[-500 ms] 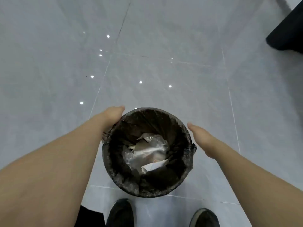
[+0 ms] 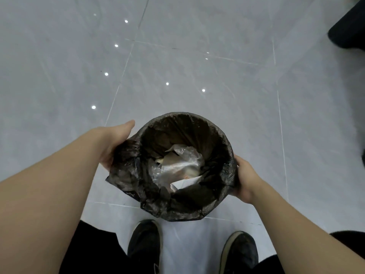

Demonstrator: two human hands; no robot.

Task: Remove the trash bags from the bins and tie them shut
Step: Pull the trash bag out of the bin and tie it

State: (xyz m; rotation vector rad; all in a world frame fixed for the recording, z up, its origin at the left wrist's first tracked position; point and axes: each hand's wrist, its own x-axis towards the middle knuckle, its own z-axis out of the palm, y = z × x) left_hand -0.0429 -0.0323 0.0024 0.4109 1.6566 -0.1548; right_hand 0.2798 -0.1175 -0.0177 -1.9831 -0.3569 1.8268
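A round bin stands on the floor in front of my feet, lined with a black trash bag [image 2: 177, 206] whose edge folds over the rim. Clear plastic and paper scraps [image 2: 181, 165] lie at the bottom. My left hand [image 2: 114, 141] grips the bag's loose edge at the left side, where the plastic is pulled away from the rim. My right hand [image 2: 245, 178] holds the bag's folded edge at the right side of the rim, its fingers curled under it.
Grey glossy floor tiles [image 2: 197, 66] stretch all around, with ceiling lights mirrored in them. A dark object [image 2: 349, 30] sits at the upper right corner. My two dark shoes [image 2: 146, 242] stand just behind the bin.
Both hands have closed onto the bag's edge at the bin's sides. The left edge of the bag has come off the rim and is pulled outward.
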